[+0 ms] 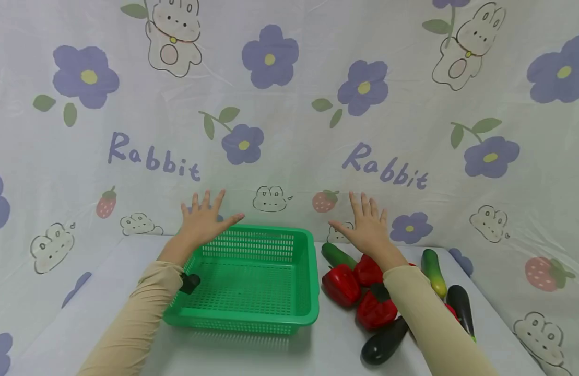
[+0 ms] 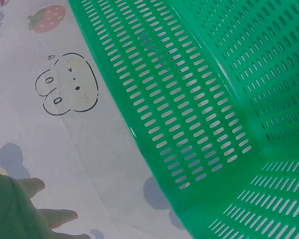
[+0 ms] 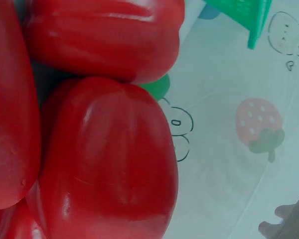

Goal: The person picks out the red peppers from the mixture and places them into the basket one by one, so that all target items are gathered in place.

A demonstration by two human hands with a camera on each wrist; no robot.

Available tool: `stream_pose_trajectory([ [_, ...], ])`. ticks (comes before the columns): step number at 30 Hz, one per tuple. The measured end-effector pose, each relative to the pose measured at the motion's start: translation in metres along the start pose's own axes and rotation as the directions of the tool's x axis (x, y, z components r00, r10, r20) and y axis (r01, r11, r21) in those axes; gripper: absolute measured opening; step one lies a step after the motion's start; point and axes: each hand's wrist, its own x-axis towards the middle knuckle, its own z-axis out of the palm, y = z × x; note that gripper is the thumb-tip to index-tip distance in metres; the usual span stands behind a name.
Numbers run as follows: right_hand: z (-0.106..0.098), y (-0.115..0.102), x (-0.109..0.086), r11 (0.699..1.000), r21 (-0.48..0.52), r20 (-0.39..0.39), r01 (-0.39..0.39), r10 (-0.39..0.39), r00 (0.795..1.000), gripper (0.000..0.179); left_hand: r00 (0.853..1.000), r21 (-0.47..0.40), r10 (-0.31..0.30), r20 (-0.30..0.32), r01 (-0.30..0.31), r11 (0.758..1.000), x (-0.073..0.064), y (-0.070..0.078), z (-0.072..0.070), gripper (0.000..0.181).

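Observation:
Both hands are raised with fingers spread, holding nothing. My left hand point(image 1: 201, 225) hovers over the back left corner of a green slotted basket point(image 1: 314, 271), whose inside shows no contents. To the right of the basket, my right hand point(image 1: 368, 230) is above a group of vegetables. Under and beside that forearm lie red bell peppers point(image 1: 342, 285), a cucumber point(image 1: 338, 256) and a dark eggplant point(image 1: 384, 342). In the right wrist view, a red bell pepper point(image 3: 109, 159) looms close, with the fingers point(image 3: 284, 219) at the lower right edge.
A second cucumber point(image 1: 433, 271), partly yellow, and another eggplant point(image 1: 460, 308) lie at the far right of the white table point(image 1: 336, 350). Behind stands a cloth backdrop point(image 1: 298, 130) printed with flowers and rabbits. A small black object point(image 1: 190, 283) sits at the left wrist.

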Motion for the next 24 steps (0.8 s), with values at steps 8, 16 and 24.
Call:
stream_pose_trajectory([
  [8, -0.004, -0.002, -0.006, 0.995, 0.104, -0.018, 0.005, -0.003, 1.000, 0.097, 1.000, -0.119, -0.007, 0.012, 0.008, 0.993, -0.005, -0.004, -0.004, 0.096],
  [16, -0.006, -0.001, -0.012, 0.978, 0.210, -0.034, -0.001, 0.008, 0.999, 0.098, 0.999, -0.207, -0.011, 0.032, 0.018, 0.978, -0.008, -0.005, -0.006, 0.095],
  [24, -0.007, -0.002, -0.018, 0.929, 0.370, -0.027, -0.017, 0.029, 0.999, 0.099, 0.999, -0.296, 0.028, 0.030, -0.018, 0.955, -0.011, -0.008, -0.010, 0.092],
])
